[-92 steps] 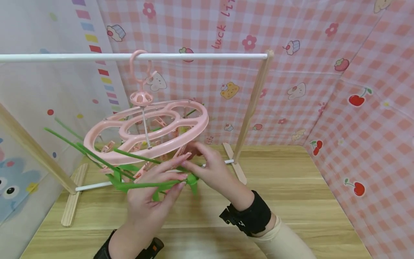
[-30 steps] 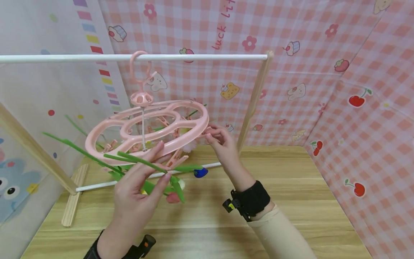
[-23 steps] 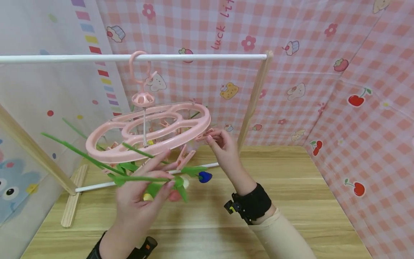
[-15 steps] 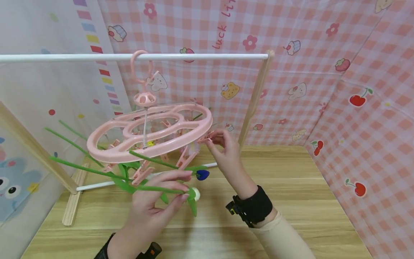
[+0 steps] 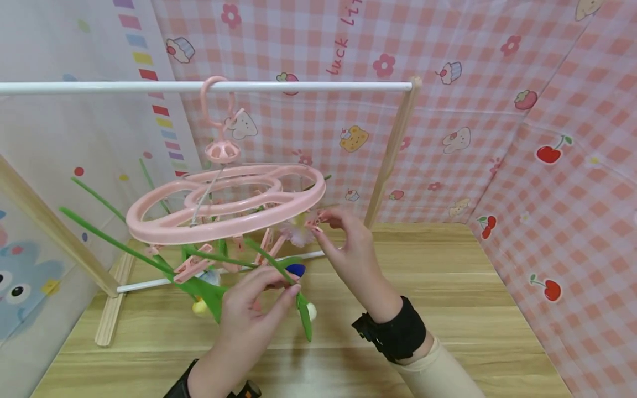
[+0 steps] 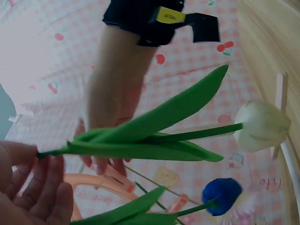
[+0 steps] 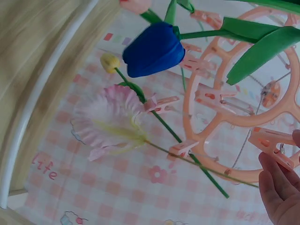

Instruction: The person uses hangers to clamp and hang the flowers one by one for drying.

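A pink clip hanger (image 5: 234, 228) hangs tilted, with artificial flowers on its clips. My left hand (image 5: 251, 318), below its front rim, pinches the green stem of a white artificial tulip (image 6: 262, 126) between thumb and fingers; the bloom points away from the palm. At the hanger's right side my right hand (image 5: 353, 251) pinches a pink clothespin (image 7: 258, 139) by its handle ends. Nothing shows between that clothespin's tips in the right wrist view. A blue tulip (image 7: 154, 51) and a pale pink ruffled flower (image 7: 108, 119) hang close by.
The hanger hooks over a white rod (image 5: 318, 87) on a wooden-legged stand (image 5: 390, 157). Long green stems (image 5: 106, 235) jut out left. A yellow tulip (image 5: 200, 307) hangs low above the wooden table (image 5: 448, 309). A checked cloth backdrop (image 5: 448, 182) stands behind.
From beside the left hand, my right hand has gone to a clothespin on the right. My left hand has shifted rightward with the white tulip. The hanger has turned and its tilt has changed.
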Tool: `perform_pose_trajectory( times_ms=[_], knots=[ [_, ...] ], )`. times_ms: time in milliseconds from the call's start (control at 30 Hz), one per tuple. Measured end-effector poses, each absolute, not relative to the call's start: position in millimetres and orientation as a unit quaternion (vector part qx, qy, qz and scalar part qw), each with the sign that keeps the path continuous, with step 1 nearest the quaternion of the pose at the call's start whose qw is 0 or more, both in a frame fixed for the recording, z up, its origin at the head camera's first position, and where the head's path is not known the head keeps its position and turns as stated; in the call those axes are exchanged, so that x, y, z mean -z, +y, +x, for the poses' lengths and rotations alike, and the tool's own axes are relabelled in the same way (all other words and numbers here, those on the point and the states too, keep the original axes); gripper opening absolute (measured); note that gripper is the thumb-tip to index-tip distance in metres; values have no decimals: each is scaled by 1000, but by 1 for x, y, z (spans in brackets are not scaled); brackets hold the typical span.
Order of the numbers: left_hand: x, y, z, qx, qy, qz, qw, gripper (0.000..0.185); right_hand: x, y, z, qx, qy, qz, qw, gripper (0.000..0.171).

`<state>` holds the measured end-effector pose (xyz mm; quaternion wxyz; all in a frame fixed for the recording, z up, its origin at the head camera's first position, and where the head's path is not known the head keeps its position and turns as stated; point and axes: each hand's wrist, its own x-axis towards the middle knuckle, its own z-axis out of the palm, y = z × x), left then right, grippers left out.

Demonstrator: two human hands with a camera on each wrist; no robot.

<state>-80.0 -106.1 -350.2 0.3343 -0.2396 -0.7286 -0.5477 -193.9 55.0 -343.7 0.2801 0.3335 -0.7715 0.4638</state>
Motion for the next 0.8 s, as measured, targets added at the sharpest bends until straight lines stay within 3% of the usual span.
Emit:
perform_pose_trajectory(
  times_ms=[300, 800],
  knots=[
    [355, -111, -83, 474, -801, -132, 340, 12, 339, 56, -174, -417, -760, 393, 305, 32],
    [366, -129, -92, 547, -751, -118, 350, 16, 339, 50, -159, -506, -712, 435, 217, 35]
  ],
)
